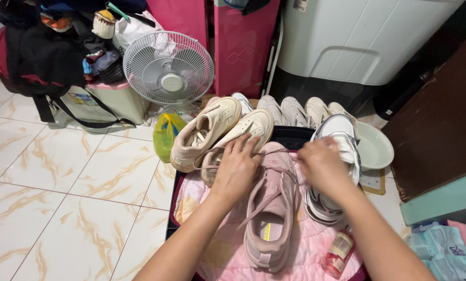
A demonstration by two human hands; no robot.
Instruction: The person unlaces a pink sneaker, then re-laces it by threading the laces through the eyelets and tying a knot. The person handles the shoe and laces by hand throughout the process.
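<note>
So the pink sneaker [268, 218] is lying on a pink quilted cloth [305, 244] right between the two forearms, sole down, opening up. Its long axis runs almost straight away from the person, leaning a touch to the right at the far end; the toe points away, tucked under the fingertips, and the heel sits close to the body, below both wrists. The left hand [237, 167] lies flat with fingers spread moderately, palm down on the toe end where the laces start, not gripping anything as far as I can see. The right hand [322, 165] is curled around a white cloth or wipe [345, 147], pressed against a white and grey sneaker [330, 171] lying just right of the pink one. What could go sideways, I reckon: the pink laces hang loose across the upper and one strand trails toward the left wrist, so a finger could snag it and drag the shoe askew. Just beyond the left fingertips a pair of beige sneakers [217, 132] is propped tilted on the edge, and a nudge could tip them onto the tile. Below the right forearm a small clear bottle with a pink label [338, 253] lies on its side, where an elbow could roll it off
</note>
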